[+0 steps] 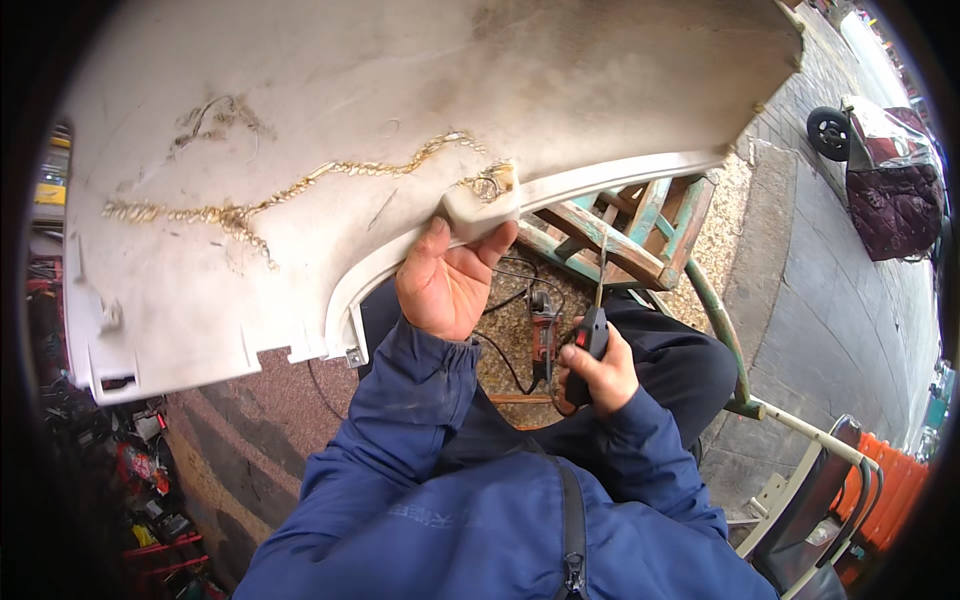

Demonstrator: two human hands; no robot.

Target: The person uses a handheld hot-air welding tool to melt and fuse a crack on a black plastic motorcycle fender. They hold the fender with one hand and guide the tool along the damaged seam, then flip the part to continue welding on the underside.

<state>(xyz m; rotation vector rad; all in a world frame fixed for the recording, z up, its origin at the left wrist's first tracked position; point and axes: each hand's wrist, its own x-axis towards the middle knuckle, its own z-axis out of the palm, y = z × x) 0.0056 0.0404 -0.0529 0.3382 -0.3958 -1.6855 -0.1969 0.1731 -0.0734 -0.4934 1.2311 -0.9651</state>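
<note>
A large off-white plastic panel (290, 80), scuffed and stained brown in places, fills the upper left. A lumpy, browned seam (330, 170) winds across it toward a small boxed corner (482, 213) on its curved edge. My left hand (447, 283) is closed on that corner from below, thumb and fingers gripping its sides. My right hand (608, 372) is wrapped round a black soldering gun (590, 335) with a red trigger, held below the panel. Its thin metal tip points up, apart from the panel.
A worn wooden stool (640, 235) with green paint stands beyond my right knee. Between my legs lies a red corded power tool (543, 330). On the right are a folding chair (800, 430), orange crates (880, 490) and a wheeled maroon cart (890, 185). Jumbled tools (150, 470) lie left.
</note>
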